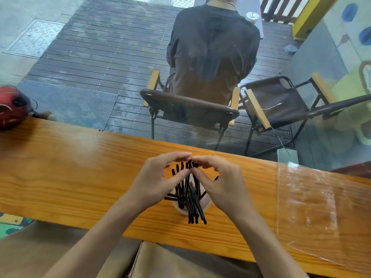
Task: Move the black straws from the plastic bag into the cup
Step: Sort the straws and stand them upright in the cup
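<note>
Straws (pixel 190 194), black: standing bunched in the cup (pixel 206 203) on the wooden counter (pixel 80 167), tops fanning outward. Left hand (pixel 158 181) and right hand (pixel 222 183) are curving around the upper ends, fingertips touching them, likely gathering the spread tips so none tip out; neither is gripping firmly. Plastic bag (pixel 313 207): lying flat to the right, apparently emptied.

L hand (pixel 158 177) curved, fingertips meet R | R hand (pixel 222 181) curved, arms fwd
</note>
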